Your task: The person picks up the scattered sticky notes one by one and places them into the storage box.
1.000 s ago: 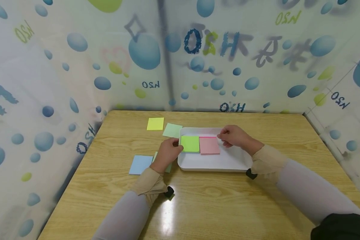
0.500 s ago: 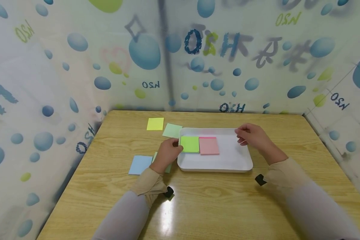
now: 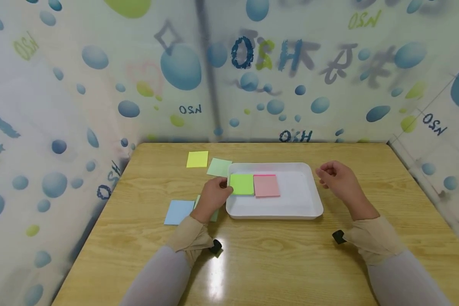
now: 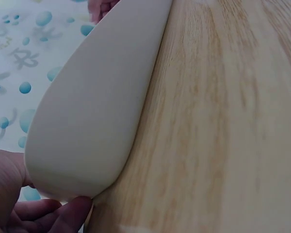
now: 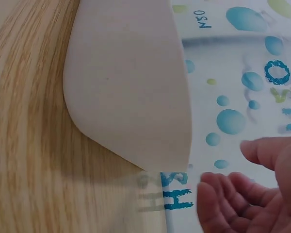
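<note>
A white rectangular tray point(image 3: 298, 191) stands on the table. My left hand point(image 3: 214, 193) holds its left end; the left wrist view has the thumb at the rim and the fingers point(image 4: 72, 212) against the outside of the tray wall point(image 4: 87, 107). Inside, at the left, a bright green sticky note pad point(image 3: 242, 184) and a pink sticky note pad point(image 3: 267, 186) lie side by side. My right hand point(image 3: 342, 182) hovers beyond the tray's right end, fingers loosely curled. Nothing shows between its thumb and fingers in the right wrist view.
Left of the tray on the wooden table point(image 3: 275, 263) lie a yellow sticky note point(image 3: 197, 159), a pale green one point(image 3: 219, 167), a blue one point(image 3: 178, 212) and another pale green one point(image 3: 214, 216), partly behind the left hand. A bubble-printed curtain point(image 3: 252, 97) stands behind the table.
My right hand has moved right, from over the tray beside the pink pad to outside its right end. My left hand stays at the left end, and the pads have not moved.
</note>
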Available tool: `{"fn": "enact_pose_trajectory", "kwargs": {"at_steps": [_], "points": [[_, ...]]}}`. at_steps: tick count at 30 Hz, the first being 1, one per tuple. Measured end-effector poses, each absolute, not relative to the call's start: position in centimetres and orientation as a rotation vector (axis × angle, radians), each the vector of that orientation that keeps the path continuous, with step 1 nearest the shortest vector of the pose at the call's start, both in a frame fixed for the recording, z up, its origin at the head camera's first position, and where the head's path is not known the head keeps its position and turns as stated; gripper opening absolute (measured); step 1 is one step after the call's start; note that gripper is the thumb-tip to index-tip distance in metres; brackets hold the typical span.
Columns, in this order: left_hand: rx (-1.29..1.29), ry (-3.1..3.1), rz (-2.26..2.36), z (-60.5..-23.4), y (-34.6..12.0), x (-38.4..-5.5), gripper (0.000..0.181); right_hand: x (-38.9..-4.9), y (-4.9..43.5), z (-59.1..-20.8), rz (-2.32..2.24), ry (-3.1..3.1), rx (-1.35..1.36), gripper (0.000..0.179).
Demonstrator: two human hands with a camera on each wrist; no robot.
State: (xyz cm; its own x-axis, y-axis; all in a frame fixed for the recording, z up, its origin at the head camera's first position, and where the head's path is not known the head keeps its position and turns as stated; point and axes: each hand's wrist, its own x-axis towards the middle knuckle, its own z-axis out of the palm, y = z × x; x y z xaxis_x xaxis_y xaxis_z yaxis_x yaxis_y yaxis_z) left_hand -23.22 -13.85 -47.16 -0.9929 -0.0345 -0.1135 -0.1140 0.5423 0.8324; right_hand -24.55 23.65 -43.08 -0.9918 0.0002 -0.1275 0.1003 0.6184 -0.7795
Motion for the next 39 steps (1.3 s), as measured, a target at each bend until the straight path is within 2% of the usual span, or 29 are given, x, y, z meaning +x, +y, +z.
{"fn": "enact_pose_trajectory", "kwargs": {"at_steps": [7,14,39], "points": [[-0.143,2.677,1.470,-47.3,-13.8,-23.0,0.043,-25.0,23.8,-43.9,-1.172,2.586,-0.026,0.063],[-0.137,2.665,1.474,-47.5,-13.8,-23.0,0.043,-24.8,23.5,-44.7,-1.144,2.557,-0.029,0.058],[-0.117,2.659,1.480,-46.8,-13.8,-22.8,0.042,-24.8,23.5,-45.4,-1.171,2.523,-0.032,0.060]]}}
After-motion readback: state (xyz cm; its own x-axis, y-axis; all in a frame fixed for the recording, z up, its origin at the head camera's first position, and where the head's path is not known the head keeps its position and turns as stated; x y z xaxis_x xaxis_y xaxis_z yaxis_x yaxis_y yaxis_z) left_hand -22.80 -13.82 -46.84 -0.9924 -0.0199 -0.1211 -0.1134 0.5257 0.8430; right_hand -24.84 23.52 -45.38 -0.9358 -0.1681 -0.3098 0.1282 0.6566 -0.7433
